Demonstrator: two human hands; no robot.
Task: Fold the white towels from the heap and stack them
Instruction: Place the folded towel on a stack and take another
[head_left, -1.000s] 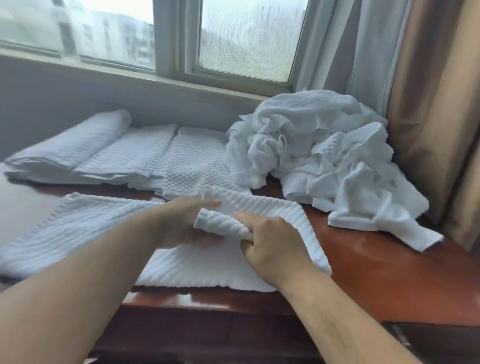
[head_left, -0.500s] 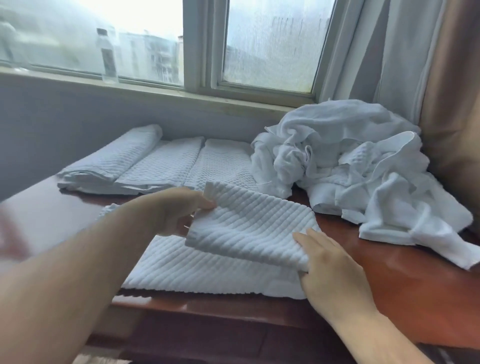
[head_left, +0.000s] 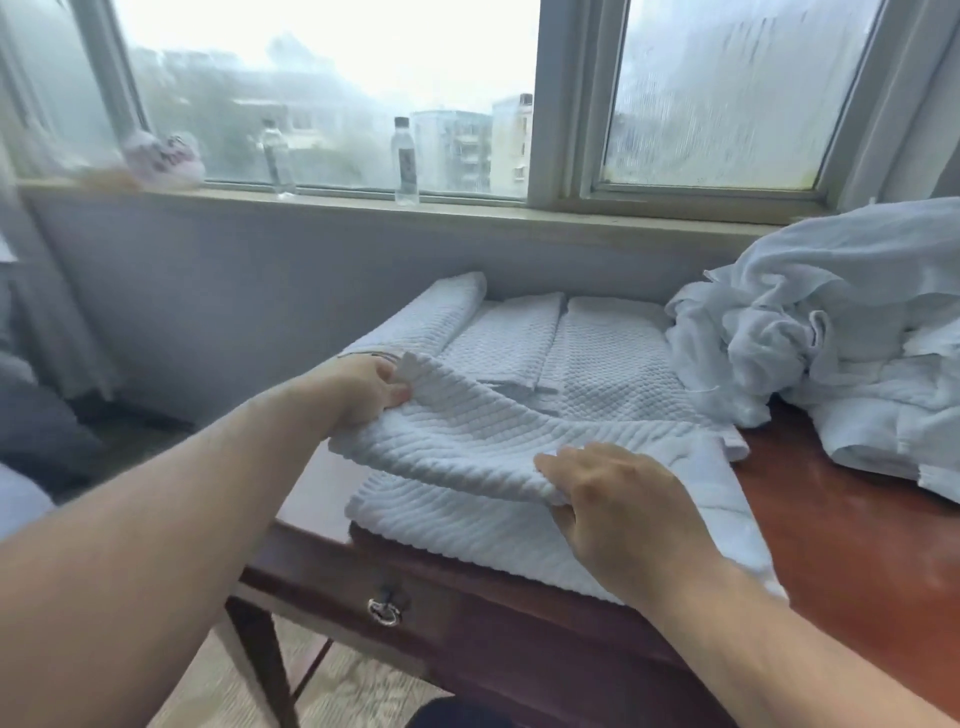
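A white ribbed towel (head_left: 498, 457) lies half folded on the wooden table (head_left: 857, 530), its upper layer lifted and carried toward the left. My left hand (head_left: 363, 395) pinches that layer's far left corner. My right hand (head_left: 618, 499) grips its near edge, fingers curled under the fold. Behind it lie the folded towels (head_left: 530, 338), laid side by side against the wall. The heap of crumpled white towels (head_left: 831, 338) sits at the right of the table.
Two clear bottles (head_left: 406, 161) stand on the window sill, with a pinkish bundle (head_left: 163, 158) at its left. The table has a drawer with a ring pull (head_left: 384, 610) in its front. A dark seat (head_left: 41, 431) is at the far left.
Both hands have drawn the towel's upper layer leftward over the lower one. My view has swung left, so the heap now sits at the right edge.
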